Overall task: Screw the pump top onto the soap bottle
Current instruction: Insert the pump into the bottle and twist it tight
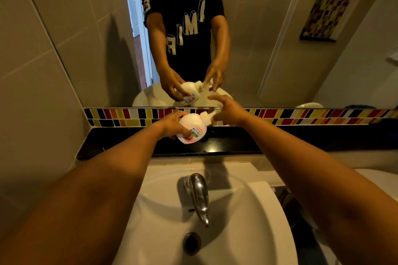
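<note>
A round white soap bottle (pixel 191 127) with a pink and green label is tilted to the right above the black ledge. My left hand (pixel 172 123) grips its body from the left. The white pump top (pixel 207 116) sits on the bottle's neck, pointing right. My right hand (pixel 228 112) has its fingertips around the pump top, the other fingers spread. The mirror above repeats both hands and the bottle.
A black ledge (pixel 237 142) runs under a strip of coloured tiles (pixel 301 115). Below it is a white sink (pixel 247 211) with a chrome tap (pixel 199 196) and a drain (pixel 191 243). Tiled walls close in on the left.
</note>
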